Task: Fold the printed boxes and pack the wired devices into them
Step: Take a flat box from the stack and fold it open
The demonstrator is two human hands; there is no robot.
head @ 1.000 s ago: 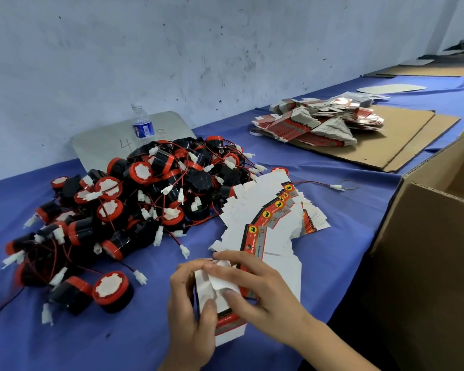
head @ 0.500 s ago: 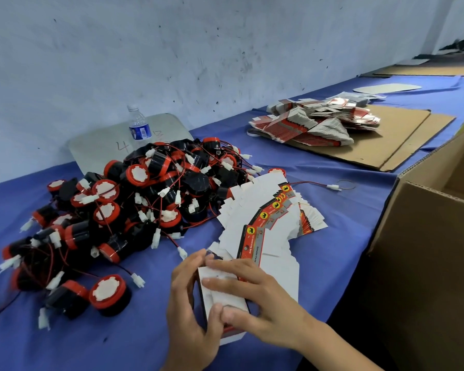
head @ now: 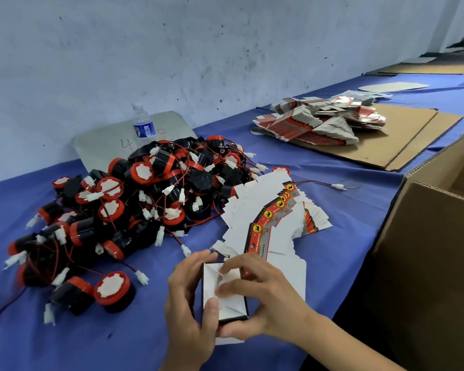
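Both my hands hold one small printed box (head: 227, 303) near the table's front edge, its white folded end flaps facing up. My left hand (head: 188, 298) grips the box's left side, thumb on the flap. My right hand (head: 263, 298) wraps the right side, with fingers pressing the flaps down. Just behind the box, a fanned stack of flat white and red box blanks (head: 273, 226) lies on the blue cloth. A big pile of black and red wired devices (head: 145, 199) with white connectors fills the left. One device (head: 113, 290) lies apart, close to my left hand.
A large open cardboard carton (head: 434, 250) stands at the right edge. Further back, a heap of flat blanks (head: 319, 124) rests on brown cardboard sheets (head: 402, 145). A water bottle (head: 142, 124) stands by the wall behind the devices. A loose red wire (head: 330, 184) lies right of the pile.
The box has been turned so its end faces up, and the white flaps that stood loose are now folded flat under my right fingers. Both hands stayed in the same spot.
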